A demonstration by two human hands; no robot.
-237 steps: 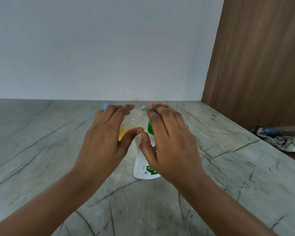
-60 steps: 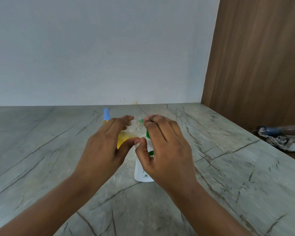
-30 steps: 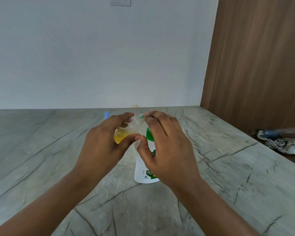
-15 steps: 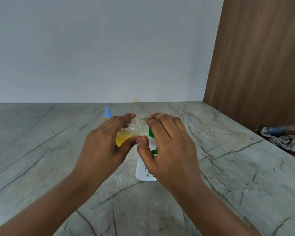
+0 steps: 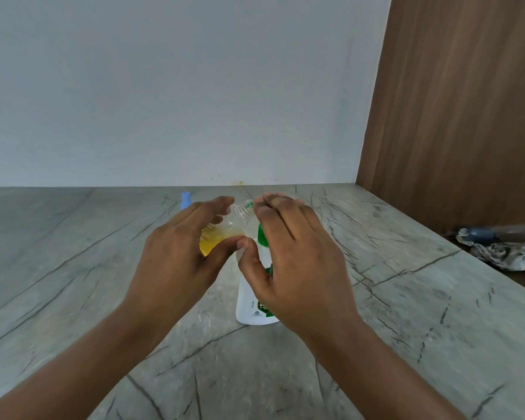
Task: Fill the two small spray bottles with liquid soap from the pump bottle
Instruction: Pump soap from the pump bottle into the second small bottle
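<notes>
My left hand [image 5: 179, 259] grips a small clear spray bottle [image 5: 222, 234], tilted with its uncapped threaded neck up and to the right; yellow soap fills its lower part. The white pump bottle [image 5: 252, 304] with a green pump head stands on the counter under my right hand [image 5: 297, 262]. That hand lies over the pump head with its fingers stretched forward and its thumb down the bottle's left side. The small bottle's neck sits at the pump's spout, by my right fingertips. A second small bottle with a blue spray cap [image 5: 186, 200] stands behind my left hand, mostly hidden.
The grey marble counter [image 5: 73, 268] runs back to a white wall. A brown wooden panel [image 5: 455, 116] closes the right side. Beyond the counter's right edge lies a crumpled patterned cloth [image 5: 506, 253] with a dark blue object on it.
Both hands and the bottles keep nearly the same pose over the frames; the view shifts slightly. The yellow soap level in the small bottle looks about the same.
</notes>
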